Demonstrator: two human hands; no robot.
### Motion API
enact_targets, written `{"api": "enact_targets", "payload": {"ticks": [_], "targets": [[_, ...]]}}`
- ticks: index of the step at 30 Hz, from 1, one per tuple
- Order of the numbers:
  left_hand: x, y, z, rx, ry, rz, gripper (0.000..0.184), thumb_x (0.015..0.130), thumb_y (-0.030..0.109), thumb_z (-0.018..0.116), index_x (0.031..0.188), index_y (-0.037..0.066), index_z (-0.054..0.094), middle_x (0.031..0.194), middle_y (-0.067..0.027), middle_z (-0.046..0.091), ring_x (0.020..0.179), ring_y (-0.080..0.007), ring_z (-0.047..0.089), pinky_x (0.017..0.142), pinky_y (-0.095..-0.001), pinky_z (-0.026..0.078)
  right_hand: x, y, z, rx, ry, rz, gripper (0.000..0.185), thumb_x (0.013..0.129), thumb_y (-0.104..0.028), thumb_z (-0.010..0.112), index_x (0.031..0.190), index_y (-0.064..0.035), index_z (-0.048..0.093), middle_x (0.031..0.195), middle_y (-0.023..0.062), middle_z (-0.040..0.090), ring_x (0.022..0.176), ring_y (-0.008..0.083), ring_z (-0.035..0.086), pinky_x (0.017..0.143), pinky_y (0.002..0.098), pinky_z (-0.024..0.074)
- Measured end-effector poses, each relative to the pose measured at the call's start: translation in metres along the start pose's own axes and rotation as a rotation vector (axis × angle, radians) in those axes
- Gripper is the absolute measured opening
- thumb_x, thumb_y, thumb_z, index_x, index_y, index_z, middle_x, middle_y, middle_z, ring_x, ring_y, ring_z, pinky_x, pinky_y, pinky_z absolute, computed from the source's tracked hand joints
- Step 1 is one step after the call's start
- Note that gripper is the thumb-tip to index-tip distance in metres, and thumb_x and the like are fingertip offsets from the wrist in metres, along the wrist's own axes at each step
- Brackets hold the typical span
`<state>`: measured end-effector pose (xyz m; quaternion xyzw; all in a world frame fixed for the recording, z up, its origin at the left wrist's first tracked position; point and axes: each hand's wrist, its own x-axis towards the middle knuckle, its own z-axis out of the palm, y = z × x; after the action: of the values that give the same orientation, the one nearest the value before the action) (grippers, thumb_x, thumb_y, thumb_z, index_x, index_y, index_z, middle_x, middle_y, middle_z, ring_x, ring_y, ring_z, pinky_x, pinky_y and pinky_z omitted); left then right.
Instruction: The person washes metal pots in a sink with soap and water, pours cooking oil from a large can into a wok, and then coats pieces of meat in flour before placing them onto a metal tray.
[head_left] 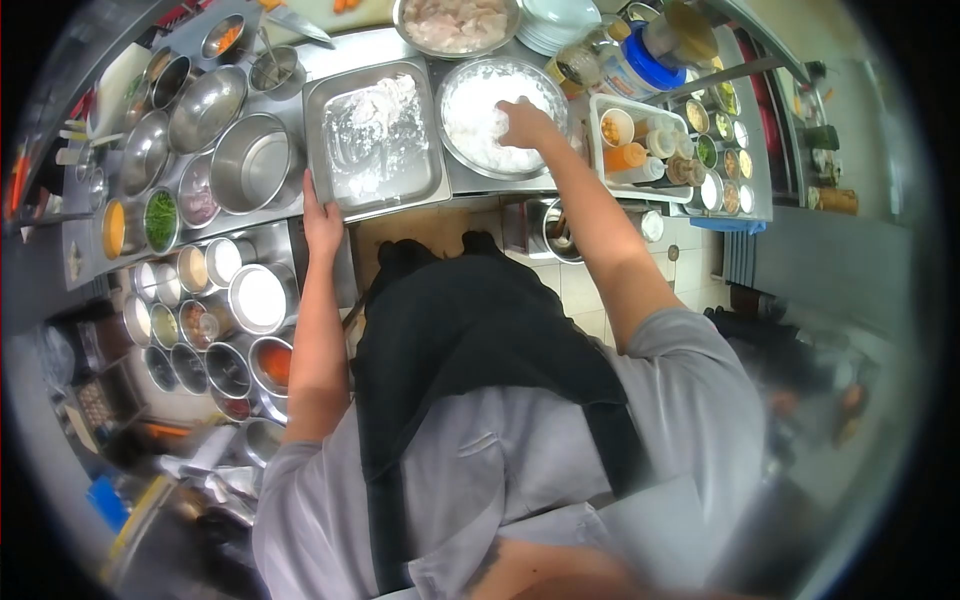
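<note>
My right hand point(527, 125) reaches into a round metal bowl point(443, 128) of white powder point(480, 105) that looks like flour. Its fingers are bent down and closed, with the tips in the powder, so whatever they hold is hidden. At the near left corner of a rectangular metal tray point(430, 165), my left hand point(322, 222) grips the edge, fingers along the side and thumb by the front rim. White powder is smeared over the tray's floor, and a powder-coated clump point(392, 97) lies toward its far right. Behind the powder bowl stands a bowl of pale raw meat pieces point(457, 25).
Right of the powder bowl sits a white bin point(640, 185) of sauce bottles, near a blue-lidded tub point(650, 65). A deep steel pot point(252, 165) and several metal bowls crowd the left. A knife point(300, 25) lies at the back. Ingredient containers point(262, 298) fill a lower shelf.
</note>
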<state>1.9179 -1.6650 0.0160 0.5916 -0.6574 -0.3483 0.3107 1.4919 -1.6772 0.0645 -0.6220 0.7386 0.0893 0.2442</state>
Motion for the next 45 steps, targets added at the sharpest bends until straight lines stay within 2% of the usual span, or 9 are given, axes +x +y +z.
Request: {"api": "enact_targets", "payload": {"ticks": [6,15,18,24,28,30,36,41,45], "targets": [[0.000,-0.014,0.003,-0.022,-0.004,-0.031,0.077,0.085,-0.001,0.045,0.158,0.010,0.020,0.149,-0.0263,0.043,0.132,-0.0401,0.049,0.107,-0.0391,0.039,0.016,0.024,0.001,0.199,0.360,-0.196,0.049,0.069,-0.006,0.067,0.118,-0.0091,0.071,0.113,0.0214,0.069,0.110,0.0361,0.064,0.099,0.0405,0.0501],[0.002,-0.023,0.005,-0.012,0.051,0.062,0.073,0.089,0.002,0.046,0.157,0.012,0.023,0.147,-0.0232,0.047,0.129,-0.0367,0.053,0.104,-0.0370,0.043,0.001,0.017,-0.046,0.205,0.276,-0.139,0.052,0.073,-0.002,0.063,0.123,-0.0128,0.069,0.115,0.0210,0.068,0.109,0.0371,0.064,0.096,0.0408,0.0504],[-0.002,-0.017,0.002,-0.015,0.006,0.023,0.074,0.087,0.000,0.046,0.157,0.007,0.022,0.149,-0.0279,0.041,0.135,-0.0422,0.045,0.109,-0.0411,0.038,0.002,0.020,-0.056,0.217,0.167,-0.077,0.051,0.074,-0.004,0.065,0.124,-0.0123,0.068,0.116,0.0213,0.068,0.108,0.0364,0.065,0.096,0.0406,0.0505],[0.000,-0.016,0.001,-0.028,0.003,-0.014,0.073,0.088,0.001,0.046,0.156,0.007,0.023,0.149,-0.0257,0.042,0.135,-0.0412,0.045,0.110,-0.0418,0.038,-0.011,-0.002,-0.076,0.232,0.278,-0.076,0.049,0.076,-0.010,0.070,0.124,-0.0103,0.068,0.118,0.0209,0.068,0.108,0.0349,0.065,0.095,0.0398,0.0511],[0.001,-0.020,0.002,-0.011,0.017,0.012,0.073,0.088,0.002,0.047,0.157,0.007,0.022,0.151,-0.0254,0.039,0.136,-0.0414,0.044,0.110,-0.0424,0.038,-0.010,-0.064,-0.093,0.304,0.374,-0.324,0.051,0.075,-0.014,0.073,0.126,-0.0098,0.067,0.118,0.0200,0.068,0.108,0.0348,0.066,0.093,0.0381,0.0521],[0.001,-0.030,0.006,0.016,0.043,0.035,0.073,0.090,0.003,0.048,0.157,0.011,0.022,0.149,-0.0244,0.043,0.133,-0.0409,0.047,0.108,-0.0418,0.040,-0.005,-0.110,-0.102,0.457,0.138,-0.307,0.051,0.075,-0.014,0.072,0.125,-0.0097,0.067,0.119,0.0201,0.068,0.108,0.0347,0.066,0.093,0.0383,0.0521],[0.000,-0.015,-0.002,-0.010,-0.008,-0.033,0.074,0.088,0.002,0.048,0.157,0.008,0.022,0.153,-0.0254,0.037,0.137,-0.0414,0.042,0.111,-0.0419,0.037,0.103,-0.170,-0.020,0.113,0.039,-0.491,0.060,0.074,-0.015,0.068,0.134,-0.0140,0.061,0.128,0.0224,0.062,0.118,0.0355,0.060,0.101,0.0407,0.0479],[0.003,-0.022,0.001,0.017,0.006,-0.012,0.074,0.088,0.002,0.048,0.157,0.008,0.021,0.153,-0.0256,0.037,0.137,-0.0414,0.042,0.111,-0.0420,0.037,0.085,-0.164,-0.040,0.058,0.128,-0.457,0.057,0.072,-0.003,0.060,0.129,-0.0107,0.065,0.128,0.0183,0.064,0.119,0.0358,0.060,0.102,0.0409,0.0482],[0.000,-0.023,0.002,0.012,0.015,0.032,0.074,0.088,0.001,0.048,0.157,0.008,0.021,0.152,-0.0258,0.038,0.136,-0.0414,0.043,0.111,-0.0420,0.037,0.040,-0.109,-0.084,0.097,0.180,-0.381,0.045,0.077,-0.008,0.063,0.122,-0.0070,0.067,0.117,0.0201,0.068,0.113,0.0367,0.062,0.099,0.0420,0.0495]]}}
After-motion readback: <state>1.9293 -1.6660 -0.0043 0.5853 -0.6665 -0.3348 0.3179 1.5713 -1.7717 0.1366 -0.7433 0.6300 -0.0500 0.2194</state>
